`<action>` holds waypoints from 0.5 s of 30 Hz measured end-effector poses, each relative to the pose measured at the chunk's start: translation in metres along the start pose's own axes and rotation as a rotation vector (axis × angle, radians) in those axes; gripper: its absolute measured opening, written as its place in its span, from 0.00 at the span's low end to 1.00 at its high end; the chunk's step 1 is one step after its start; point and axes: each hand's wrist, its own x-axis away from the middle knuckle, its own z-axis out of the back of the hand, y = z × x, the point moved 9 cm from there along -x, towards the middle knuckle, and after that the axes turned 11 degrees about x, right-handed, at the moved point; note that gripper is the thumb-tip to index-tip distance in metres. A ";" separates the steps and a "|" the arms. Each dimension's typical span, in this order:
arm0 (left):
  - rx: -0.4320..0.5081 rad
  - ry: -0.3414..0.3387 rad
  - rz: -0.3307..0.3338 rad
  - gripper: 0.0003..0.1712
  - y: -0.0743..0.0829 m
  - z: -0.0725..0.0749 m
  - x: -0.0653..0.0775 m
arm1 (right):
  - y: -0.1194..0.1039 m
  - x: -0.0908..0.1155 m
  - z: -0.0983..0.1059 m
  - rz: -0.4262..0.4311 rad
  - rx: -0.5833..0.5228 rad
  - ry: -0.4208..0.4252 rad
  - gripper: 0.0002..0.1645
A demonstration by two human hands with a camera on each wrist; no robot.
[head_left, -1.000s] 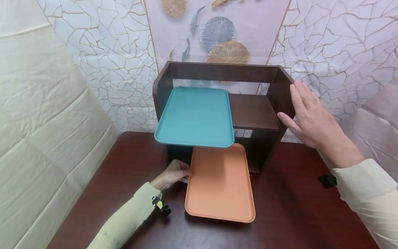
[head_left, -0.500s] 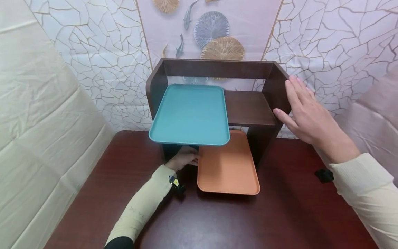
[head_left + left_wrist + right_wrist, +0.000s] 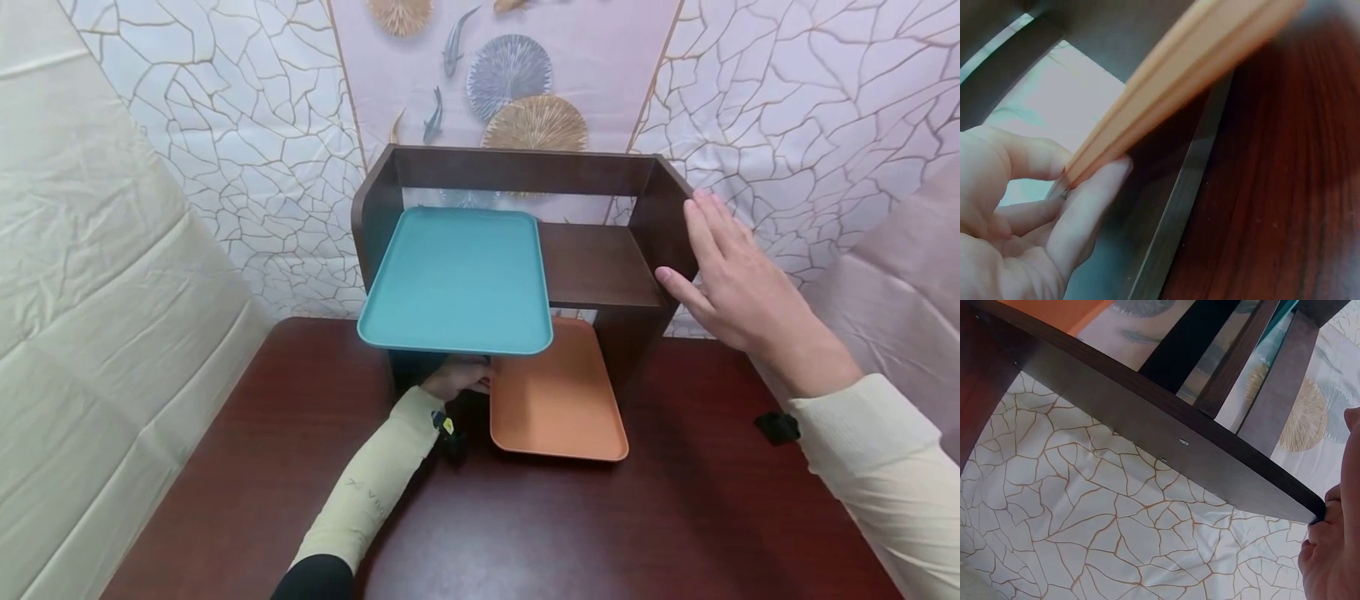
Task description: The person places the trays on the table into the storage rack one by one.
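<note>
My left hand (image 3: 459, 377) pinches the left edge of an orange tray (image 3: 558, 402). The left wrist view shows the thumb above the tray's rim (image 3: 1166, 81) and fingers beneath it, with the rim over the lower board's front edge. The tray's far part lies inside the lower compartment of a dark brown shelf (image 3: 603, 262); its near end sticks out over the table. A teal tray (image 3: 457, 283) lies on the upper shelf board, jutting forward and hiding part of my left hand. My right hand (image 3: 738, 287), fingers straight, touches the shelf's right side panel (image 3: 1166, 434) near its upper edge.
The shelf stands at the back of a dark red-brown table (image 3: 480, 525). Behind it hangs a patterned cloth backdrop (image 3: 247, 150). Pale cloth (image 3: 112, 292) closes off the left side, and more cloth (image 3: 900, 275) hangs at the right.
My left hand has moved forward and right with the orange tray, which has gone deeper into the lower compartment. The teal tray has stayed put, and my right hand remains at the side panel.
</note>
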 end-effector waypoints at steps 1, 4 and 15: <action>-0.010 -0.004 0.007 0.16 0.000 -0.001 -0.001 | -0.001 0.000 0.000 0.000 -0.001 0.001 0.49; -0.041 -0.016 0.028 0.20 0.000 -0.002 -0.003 | -0.002 -0.001 -0.001 -0.003 -0.002 0.002 0.49; -0.278 0.036 -0.087 0.27 0.018 -0.016 0.004 | 0.000 0.002 0.001 -0.014 0.004 0.004 0.50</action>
